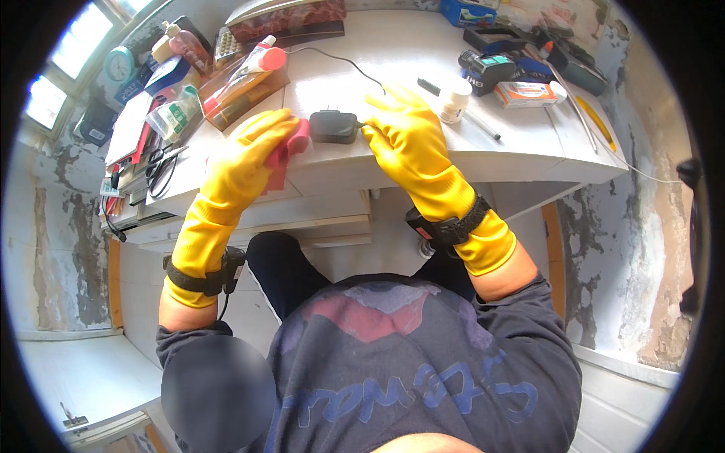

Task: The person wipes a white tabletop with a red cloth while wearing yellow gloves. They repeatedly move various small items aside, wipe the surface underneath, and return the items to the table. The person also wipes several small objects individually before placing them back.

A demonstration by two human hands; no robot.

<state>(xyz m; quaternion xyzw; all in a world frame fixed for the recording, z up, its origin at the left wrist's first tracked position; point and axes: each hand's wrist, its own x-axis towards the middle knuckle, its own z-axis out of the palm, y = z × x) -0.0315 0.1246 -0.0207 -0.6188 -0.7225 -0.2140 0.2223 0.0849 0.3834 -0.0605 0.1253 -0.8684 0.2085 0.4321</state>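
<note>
Both hands wear yellow rubber gloves with black straps at the wrists. My left hand [246, 153] is closed on a red cloth [280, 161] at the white desk's front edge. Just right of the cloth lies a black power adapter [333, 126], its prongs pointing away from me. My right hand [405, 127] is beside the adapter's right end, thumb and fingertips close to its cord [361, 124]; whether they pinch the cord cannot be told. A thin black cable [345, 61] curves over the desk [396, 34] to behind the right hand's fingers.
A white bottle [455, 102], a grey pen [481, 125] and a dark marker [429, 85] lie right of my right hand. Further right are a medicine box [525, 94] and black devices. At left are a clear organizer box [243, 93], scissors [161, 164], bottles and a small clock [119, 65].
</note>
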